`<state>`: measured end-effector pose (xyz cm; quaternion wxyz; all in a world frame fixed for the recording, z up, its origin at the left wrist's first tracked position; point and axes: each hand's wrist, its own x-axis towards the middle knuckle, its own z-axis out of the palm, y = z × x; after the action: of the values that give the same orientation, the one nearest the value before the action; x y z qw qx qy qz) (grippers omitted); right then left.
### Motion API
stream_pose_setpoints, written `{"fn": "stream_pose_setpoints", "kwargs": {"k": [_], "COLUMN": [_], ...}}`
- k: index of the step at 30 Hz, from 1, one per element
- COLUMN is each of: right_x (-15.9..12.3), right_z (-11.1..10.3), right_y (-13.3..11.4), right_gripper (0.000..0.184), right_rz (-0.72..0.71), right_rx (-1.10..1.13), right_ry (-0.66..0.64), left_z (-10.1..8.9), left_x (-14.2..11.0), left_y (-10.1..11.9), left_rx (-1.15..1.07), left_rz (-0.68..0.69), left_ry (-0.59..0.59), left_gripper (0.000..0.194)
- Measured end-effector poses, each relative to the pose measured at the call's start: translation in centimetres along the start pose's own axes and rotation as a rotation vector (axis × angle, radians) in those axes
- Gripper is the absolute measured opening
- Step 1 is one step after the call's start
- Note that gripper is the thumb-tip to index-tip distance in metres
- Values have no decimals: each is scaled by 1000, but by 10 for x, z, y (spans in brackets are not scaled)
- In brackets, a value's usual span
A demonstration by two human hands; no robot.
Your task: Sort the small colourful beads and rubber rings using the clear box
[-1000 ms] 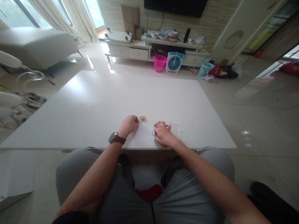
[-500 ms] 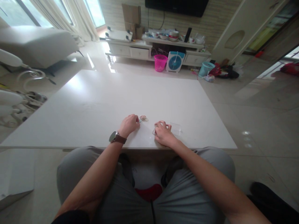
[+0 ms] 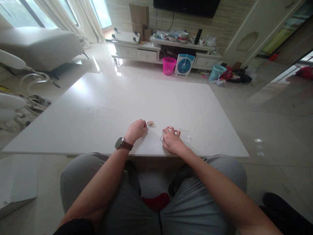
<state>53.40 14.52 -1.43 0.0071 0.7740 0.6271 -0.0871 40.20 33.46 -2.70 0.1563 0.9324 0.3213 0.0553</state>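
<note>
My left hand (image 3: 137, 129), with a watch (image 3: 119, 143) on its wrist, rests on the white table (image 3: 117, 107). Its fingers are closed in a pinch at the left edge of a small heap of thin coloured loops that look like rubber bands (image 3: 151, 124). What the fingertips hold, if anything, is hidden. To the right, my right hand (image 3: 171, 140) lies over a clear flat plastic box (image 3: 185, 135), its bent fingers gripping the left part. The box's right end shows past the hand, and the palm covers its middle.
Beyond the table stand a pink basket (image 3: 169, 66), a blue-and-white fan (image 3: 184, 65) and a light-blue basket (image 3: 217, 72) before a low TV cabinet (image 3: 147, 55). White chairs (image 3: 12, 101) are at the left. The table's front edge runs just above my knees.
The whole view has shifted very slightly. Both hands keep nearly the same places and poses, at the loops and on the clear box.
</note>
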Motion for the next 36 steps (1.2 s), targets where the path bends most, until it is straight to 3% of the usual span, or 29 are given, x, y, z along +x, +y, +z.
{"fn": "stream_pose_setpoints", "kwargs": {"k": [12, 18, 26, 36], "right_x": [-1, -1, -1, -1], "right_z": [0, -1, -2, 1], "right_y": [0, 0, 0, 0], "right_gripper": [30, 29, 29, 30], "right_rz": [-8, -4, -4, 20], "right_rx": [13, 15, 22, 42], "right_ry": [10, 9, 2, -3], "left_z": [-11, -7, -3, -20], "left_x": [-4, -3, -2, -7], "left_y": [0, -3, -1, -2], "left_rx": [78, 84, 15, -1], "left_rz": [-44, -61, -36, -69], "left_ry": [4, -42, -12, -14], "left_gripper": [13, 15, 15, 9]}}
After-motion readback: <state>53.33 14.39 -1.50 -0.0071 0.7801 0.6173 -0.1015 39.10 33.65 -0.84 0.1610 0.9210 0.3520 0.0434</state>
